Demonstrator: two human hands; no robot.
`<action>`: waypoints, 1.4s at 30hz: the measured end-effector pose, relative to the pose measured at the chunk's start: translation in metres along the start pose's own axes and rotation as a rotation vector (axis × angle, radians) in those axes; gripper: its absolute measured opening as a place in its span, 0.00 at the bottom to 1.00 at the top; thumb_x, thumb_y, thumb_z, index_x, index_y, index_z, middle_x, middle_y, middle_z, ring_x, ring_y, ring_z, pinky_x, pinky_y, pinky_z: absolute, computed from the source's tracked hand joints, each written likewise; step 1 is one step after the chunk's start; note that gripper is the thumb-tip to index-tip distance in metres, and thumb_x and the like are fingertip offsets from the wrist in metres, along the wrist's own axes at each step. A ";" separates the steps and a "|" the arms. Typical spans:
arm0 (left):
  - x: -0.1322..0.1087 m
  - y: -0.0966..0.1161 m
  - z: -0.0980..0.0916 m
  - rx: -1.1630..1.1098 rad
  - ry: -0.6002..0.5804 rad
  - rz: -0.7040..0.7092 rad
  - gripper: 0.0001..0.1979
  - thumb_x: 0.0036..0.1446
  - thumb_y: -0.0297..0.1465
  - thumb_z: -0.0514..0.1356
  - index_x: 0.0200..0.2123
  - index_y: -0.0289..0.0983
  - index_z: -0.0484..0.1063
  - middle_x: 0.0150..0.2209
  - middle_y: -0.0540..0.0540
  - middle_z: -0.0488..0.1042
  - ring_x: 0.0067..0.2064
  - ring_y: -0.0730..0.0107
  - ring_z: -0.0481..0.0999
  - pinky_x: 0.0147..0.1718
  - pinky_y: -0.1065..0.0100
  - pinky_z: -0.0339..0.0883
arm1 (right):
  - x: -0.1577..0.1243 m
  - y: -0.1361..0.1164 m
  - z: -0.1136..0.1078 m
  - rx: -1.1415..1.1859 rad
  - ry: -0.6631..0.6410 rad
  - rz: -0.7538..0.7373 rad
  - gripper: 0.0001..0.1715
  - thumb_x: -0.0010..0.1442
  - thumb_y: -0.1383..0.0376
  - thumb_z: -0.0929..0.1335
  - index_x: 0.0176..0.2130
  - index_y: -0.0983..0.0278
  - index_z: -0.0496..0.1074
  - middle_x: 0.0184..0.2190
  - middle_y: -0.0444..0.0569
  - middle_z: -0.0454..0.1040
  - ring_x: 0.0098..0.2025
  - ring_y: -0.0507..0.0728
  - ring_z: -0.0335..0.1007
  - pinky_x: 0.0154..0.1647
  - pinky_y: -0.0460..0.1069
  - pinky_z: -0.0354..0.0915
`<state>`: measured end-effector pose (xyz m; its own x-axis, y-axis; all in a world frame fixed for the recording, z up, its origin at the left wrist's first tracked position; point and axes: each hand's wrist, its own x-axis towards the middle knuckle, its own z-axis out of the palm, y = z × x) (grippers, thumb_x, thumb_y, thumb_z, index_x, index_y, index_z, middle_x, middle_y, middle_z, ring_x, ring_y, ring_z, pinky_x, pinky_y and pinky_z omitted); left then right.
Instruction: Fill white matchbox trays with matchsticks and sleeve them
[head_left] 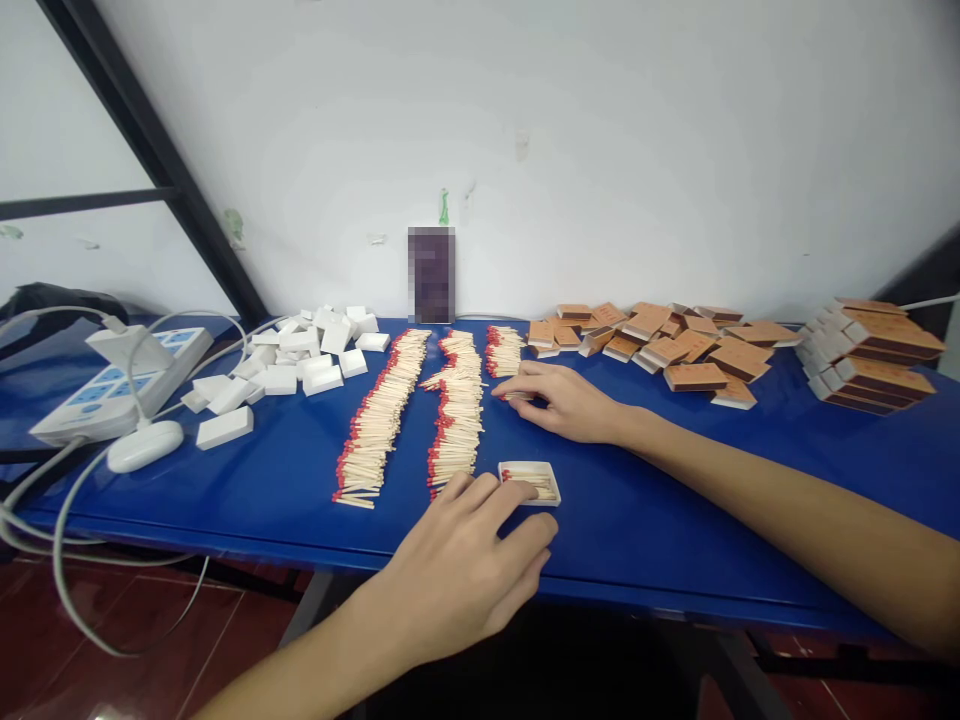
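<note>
My left hand is palm down at the table's front, fingers bent and apart. One finger reaches over a small white matchbox tray, touching or just above the matches lying in it. My right hand is farther back, thumb and fingers closed around a few matches at the near end of a short row of red-tipped matches. Its fingers partly hide those matches. Two longer rows lie left of it, the middle match row and the left match row, red heads facing left.
White empty-looking trays lie heaped at the back left. Loose brown matchbox sleeves are piled at the back right, beside stacked matchboxes. A power strip with white cables stands left. A dark blurred rectangle leans on the wall.
</note>
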<state>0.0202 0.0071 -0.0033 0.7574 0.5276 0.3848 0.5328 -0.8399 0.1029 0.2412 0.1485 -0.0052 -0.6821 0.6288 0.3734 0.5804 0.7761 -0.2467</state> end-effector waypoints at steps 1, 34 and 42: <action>0.000 0.000 0.000 0.000 0.001 0.000 0.10 0.68 0.29 0.54 0.50 0.38 0.70 0.52 0.43 0.71 0.46 0.59 0.71 0.49 0.55 0.66 | 0.000 0.000 0.000 0.004 -0.003 0.000 0.17 0.67 0.65 0.62 0.50 0.63 0.76 0.35 0.50 0.71 0.35 0.55 0.68 0.38 0.49 0.62; 0.001 0.000 -0.001 0.006 0.005 -0.001 0.10 0.68 0.30 0.53 0.50 0.38 0.70 0.52 0.43 0.71 0.47 0.59 0.71 0.49 0.55 0.66 | 0.000 -0.001 0.000 -0.036 0.062 0.252 0.08 0.59 0.65 0.64 0.38 0.63 0.71 0.29 0.46 0.70 0.29 0.54 0.62 0.31 0.48 0.54; 0.000 0.001 0.000 0.012 0.010 0.008 0.10 0.68 0.29 0.54 0.50 0.37 0.70 0.50 0.43 0.72 0.46 0.59 0.71 0.49 0.55 0.66 | 0.000 -0.002 -0.001 -0.027 0.062 0.246 0.07 0.60 0.66 0.63 0.37 0.63 0.70 0.28 0.45 0.69 0.29 0.53 0.62 0.31 0.48 0.53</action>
<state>0.0208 0.0063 -0.0028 0.7576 0.5200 0.3945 0.5315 -0.8423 0.0895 0.2402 0.1472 -0.0041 -0.4908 0.7935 0.3599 0.7374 0.5983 -0.3134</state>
